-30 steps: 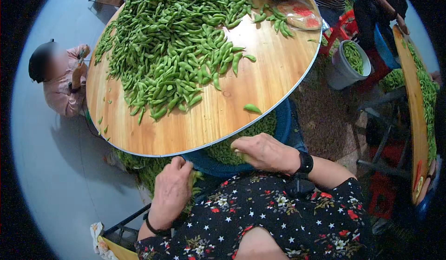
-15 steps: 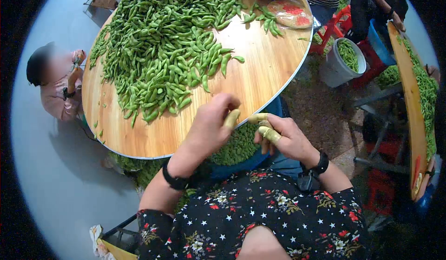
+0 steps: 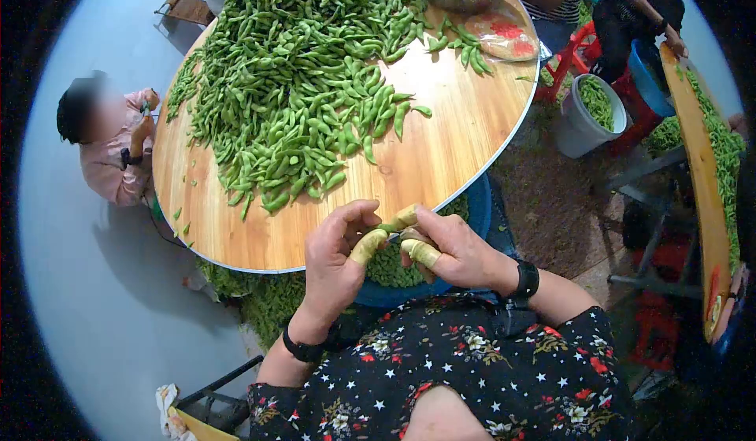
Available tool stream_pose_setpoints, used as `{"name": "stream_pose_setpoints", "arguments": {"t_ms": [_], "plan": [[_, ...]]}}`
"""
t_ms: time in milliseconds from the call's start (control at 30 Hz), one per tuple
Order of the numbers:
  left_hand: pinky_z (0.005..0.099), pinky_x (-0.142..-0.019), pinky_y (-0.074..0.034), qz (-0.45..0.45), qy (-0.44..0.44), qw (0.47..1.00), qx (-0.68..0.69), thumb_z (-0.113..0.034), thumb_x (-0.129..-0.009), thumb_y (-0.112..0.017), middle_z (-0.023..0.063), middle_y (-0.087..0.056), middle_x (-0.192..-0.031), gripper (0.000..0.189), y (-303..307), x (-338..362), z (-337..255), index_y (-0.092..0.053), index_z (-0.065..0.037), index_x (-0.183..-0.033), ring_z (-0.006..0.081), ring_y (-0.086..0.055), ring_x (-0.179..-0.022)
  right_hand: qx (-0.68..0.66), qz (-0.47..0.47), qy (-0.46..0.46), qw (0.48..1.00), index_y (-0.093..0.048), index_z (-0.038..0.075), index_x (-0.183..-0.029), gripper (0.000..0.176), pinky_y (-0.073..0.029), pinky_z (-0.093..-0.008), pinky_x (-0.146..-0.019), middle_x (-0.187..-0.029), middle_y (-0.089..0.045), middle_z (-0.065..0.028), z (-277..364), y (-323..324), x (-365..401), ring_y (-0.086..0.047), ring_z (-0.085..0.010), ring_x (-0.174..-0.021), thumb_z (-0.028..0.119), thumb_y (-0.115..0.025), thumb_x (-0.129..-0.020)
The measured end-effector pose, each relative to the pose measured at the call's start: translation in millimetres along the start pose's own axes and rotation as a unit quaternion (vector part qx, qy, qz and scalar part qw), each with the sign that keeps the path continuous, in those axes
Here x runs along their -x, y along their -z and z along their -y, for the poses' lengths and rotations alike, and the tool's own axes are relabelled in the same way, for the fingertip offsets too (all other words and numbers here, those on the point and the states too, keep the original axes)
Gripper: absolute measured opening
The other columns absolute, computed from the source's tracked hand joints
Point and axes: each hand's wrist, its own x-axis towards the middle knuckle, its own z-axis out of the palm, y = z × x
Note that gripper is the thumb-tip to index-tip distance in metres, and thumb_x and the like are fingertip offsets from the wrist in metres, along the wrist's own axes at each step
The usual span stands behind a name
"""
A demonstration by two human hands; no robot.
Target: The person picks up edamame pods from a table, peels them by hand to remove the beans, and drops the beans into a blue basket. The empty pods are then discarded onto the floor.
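My left hand [image 3: 337, 253] is closed in a pinch on a green edamame pod [image 3: 387, 227], mostly covered by the fingers. Meeting it from the other side, my right hand [image 3: 465, 253] has its index finger and thumb at the same pod. Yellowish covers wrap my left thumb and my right thumb and index finger. Both hands are over the near rim of a round wooden table [image 3: 441, 142]. A large heap of edamame pods [image 3: 291, 87] spreads across it. Beneath the hands, a blue tub [image 3: 480, 213] holds shelled green beans [image 3: 394, 272].
A metal bowl of beans [image 3: 461, 0] and a bag with a red pattern [image 3: 500, 35] are at the table's far right. A white bucket [image 3: 587, 118] stands on the floor. One person [image 3: 114, 150] sits at the left; others work at the back right, near another table [image 3: 701, 181].
My left hand has come down and back from near the pod heap. My right hand has moved left to meet it, and a pod is now between their fingers.
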Motion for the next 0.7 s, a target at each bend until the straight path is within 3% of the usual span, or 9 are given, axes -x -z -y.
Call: {"name": "stream_pose_setpoints", "arguments": {"t_ms": [167, 233, 267, 400, 500, 567, 600, 633, 700], "plan": [[0.0277, -0.069, -0.053, -0.048, 0.008, 0.998, -0.033, 0.003, -0.084, -0.062, 0.0091, -0.063, -0.09, 0.025, 4.3, 1.0, -8.5, -0.059, 0.002, -0.109, 0.0172, -0.064, -0.077, 0.045, -0.011, 0.03, 0.998, -0.047, 0.0, -0.109, 0.022, -0.049, -0.0392, -0.07, -0.084, -0.062, -0.0193, 6.7, -4.3, -3.8, -0.063, -0.0356, -0.081, 0.012, -0.051, -0.091], [0.0319, -0.066, -0.052, 0.049, -0.049, 0.96, -0.27, 0.0, -0.082, -0.064, 0.0131, -0.065, -0.084, 0.017, 15.3, -0.2, -9.5, -0.063, 0.001, -0.099, 0.0245, -0.066, -0.074, 0.056, -0.006, 0.034, 0.998, -0.047, -0.001, -0.109, 0.022, -0.049, -0.0398, -0.07, -0.084, -0.062, -0.0201, 8.2, -4.2, -4.8, -0.063, -0.0367, -0.081, 0.011, -0.051, -0.091], [0.0356, -0.064, -0.05, 0.027, -0.076, 0.957, -0.278, -0.004, -0.081, -0.064, 0.0158, -0.065, -0.08, 0.011, 13.5, -0.3, -10.4, -0.064, 0.0, -0.091, 0.0303, -0.065, -0.075, 0.063, -0.005, 0.036, 0.997, -0.046, -0.001, -0.109, 0.022, -0.048, -0.0405, -0.07, -0.084, -0.062, -0.0209, 8.7, -4.4, -4.9, -0.063, -0.0378, -0.082, 0.011, -0.052, -0.091], [0.036, -0.065, -0.051, 0.034, -0.098, 0.947, -0.305, -0.004, -0.082, -0.064, 0.0158, -0.065, -0.08, 0.011, 14.9, 4.0, -15.1, -0.064, 0.0, -0.092, 0.0313, -0.064, -0.074, 0.093, -0.024, 0.083, 0.992, -0.046, -0.001, -0.105, 0.019, -0.048, -0.0434, -0.067, -0.08, -0.06, -0.0216, 1.4, -8.5, -6.3, -0.061, -0.0405, -0.079, 0.009, -0.051, -0.09], [0.0364, -0.065, -0.051, 0.051, -0.116, 0.943, -0.308, -0.002, -0.081, -0.064, 0.0164, -0.064, -0.082, 0.011, 16.0, 9.0, -17.7, -0.064, 0.0, -0.092, 0.0319, -0.064, -0.075, 0.196, 0.011, 0.07, 0.978, -0.047, 0.0, -0.11, 0.024, -0.049, -0.0387, -0.066, -0.081, -0.061, -0.0203, 1.9, -5.4, -6.2, -0.062, -0.0384, -0.076, 0.008, -0.053, -0.087], [0.0364, -0.065, -0.05, 0.071, -0.12, 0.947, -0.289, 0.0, -0.08, -0.064, 0.016, -0.064, -0.082, 0.014, 18.0, 12.6, -16.7, -0.063, -0.001, -0.094, 0.0316, -0.063, -0.074, 0.236, 0.017, 0.126, 0.964, -0.044, 0.002, -0.096, 0.014, -0.046, -0.048, -0.06, -0.071, -0.055, -0.023, 10.2, -3.7, -6.0, -0.057, -0.0451, -0.069, 0.008, -0.05, -0.086], [0.0365, -0.064, -0.05, 0.083, -0.125, 0.949, -0.279, 0.0, -0.08, -0.065, 0.0157, -0.063, -0.082, 0.015, 19.2, 12.2, -16.9, -0.063, -0.001, -0.094, 0.0315, -0.063, -0.074, 0.191, 0.032, 0.129, 0.973, -0.045, 0.003, -0.097, 0.015, -0.046, -0.0422, -0.054, -0.068, -0.055, -0.0178, 8.8, -2.1, -8.0, -0.059, -0.0357, -0.06, 0.014, -0.051, -0.089], [0.0365, -0.063, -0.05, 0.097, -0.125, 0.95, -0.269, 0.0, -0.08, -0.065, 0.0154, -0.063, -0.082, 0.016, 20.9, 13.0, -16.7, -0.062, -0.001, -0.095, 0.0313, -0.063, -0.074, 0.199, 0.033, 0.139, 0.97, -0.045, 0.003, -0.097, 0.015, -0.046, -0.0422, -0.054, -0.068, -0.055, -0.0178, 8.0, 3.0, -12.3, -0.059, -0.0357, -0.06, 0.014, -0.051, -0.089], [0.0367, -0.062, -0.05, 0.11, -0.138, 0.949, -0.261, 0.001, -0.079, -0.065, 0.015, -0.061, -0.081, 0.018, 24.1, 12.7, -13.8, -0.062, -0.001, -0.096, 0.0315, -0.062, -0.073, -0.025, 0.178, -0.063, 0.982, -0.047, 0.005, -0.097, 0.016, -0.043, -0.0328, -0.047, -0.065, -0.054, -0.0075, 7.5, 8.1, -15.5, -0.055, -0.0196, -0.053, 0.02, -0.05, -0.093]]}}
